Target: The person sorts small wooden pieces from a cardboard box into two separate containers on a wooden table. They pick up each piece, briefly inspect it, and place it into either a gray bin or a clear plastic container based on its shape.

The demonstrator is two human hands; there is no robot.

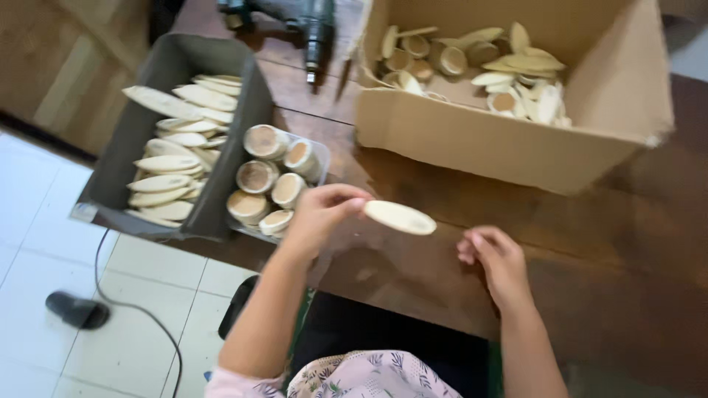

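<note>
- Far over on the left, a black shoe (77,310) lies on the white tiled floor (44,221), and a thin black cord (140,309) runs across the tiles near it.
- Next comes a dark grey box (177,66) at the edge of the brown wooden table (590,258). It is full of pale flat oval wooden pieces (169,162).
- Just beside it sits a small clear tub (321,156) holding round wooden cups (265,184) packed close together.
- At the top edge lies a dark power tool (313,29).
- The left hand (321,217) is in the middle. Its fingertips pinch one end of a pale flat oval wooden piece (400,217), which sticks out to the right, above the table.
- The right hand (498,262) is near that piece but not touching it. Its fingers are loosely curled and hold nothing.
- Behind the hands stands a big brown cardboard box (501,140) with more pale ovals and cups inside.
</note>
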